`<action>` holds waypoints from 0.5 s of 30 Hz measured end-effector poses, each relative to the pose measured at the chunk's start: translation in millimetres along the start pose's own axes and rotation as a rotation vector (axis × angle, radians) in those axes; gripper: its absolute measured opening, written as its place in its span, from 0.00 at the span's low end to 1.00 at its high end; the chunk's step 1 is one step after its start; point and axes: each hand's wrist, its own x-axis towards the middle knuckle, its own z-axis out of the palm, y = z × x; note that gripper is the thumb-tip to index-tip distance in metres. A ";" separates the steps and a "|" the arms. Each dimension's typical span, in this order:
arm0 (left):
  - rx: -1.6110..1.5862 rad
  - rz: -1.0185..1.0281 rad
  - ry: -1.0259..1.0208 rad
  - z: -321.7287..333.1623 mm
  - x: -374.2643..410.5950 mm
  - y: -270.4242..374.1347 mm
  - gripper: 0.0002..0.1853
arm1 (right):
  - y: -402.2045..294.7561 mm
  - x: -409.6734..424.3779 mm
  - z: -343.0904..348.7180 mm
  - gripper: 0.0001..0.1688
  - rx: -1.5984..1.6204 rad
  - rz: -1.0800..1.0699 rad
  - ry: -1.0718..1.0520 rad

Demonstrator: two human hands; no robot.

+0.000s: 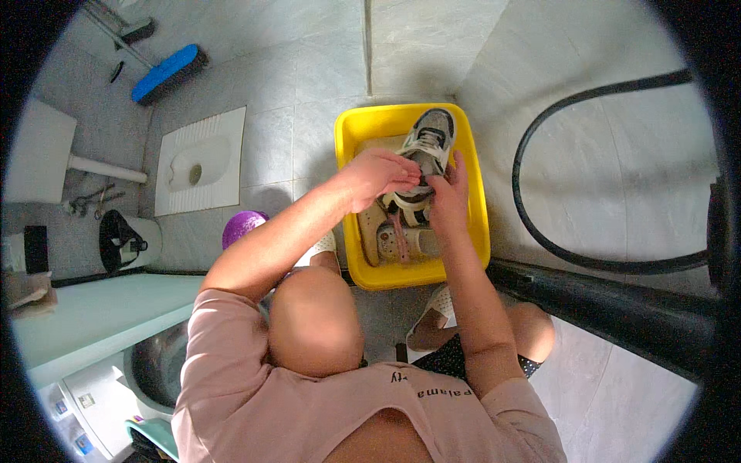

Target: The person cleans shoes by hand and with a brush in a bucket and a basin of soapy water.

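Note:
A yellow plastic basin (412, 283) stands on the floor before me. Over it, a grey and white sneaker with dark trim (429, 136) points its toe away from me. My right hand (454, 194) holds the heel end, with the thumb at the shoe's opening. My left hand (385, 176) is at the left side of the opening, its fingers close together; whether they grip anything is hidden. Beneath lies another shoe, partly covered by the hands. Lower in the basin are pale perforated clogs (393, 243) and a pink, thin-handled thing (400, 240) that I cannot name for certain.
A squat toilet (200, 162) is set in the tiled floor at the left, with a blue broom (168, 72) beyond it. A purple container (243, 228) sits by my left arm. A waste bin (139, 243) stands further left. A black hose (521, 173) curves at the right.

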 end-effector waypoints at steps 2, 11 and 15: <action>-0.083 -0.098 0.110 3.4 10.9 -10.1 0.11 | 3.1 -6.0 3.3 0.47 -0.023 -0.059 0.049; -0.379 -0.023 0.362 4.4 55.3 -38.5 0.10 | 36.0 -1.9 4.2 0.51 -0.221 -0.345 0.059; -0.420 -0.057 0.266 -14.1 56.0 -42.5 0.07 | 49.3 -7.8 9.5 0.49 -0.236 -0.398 0.023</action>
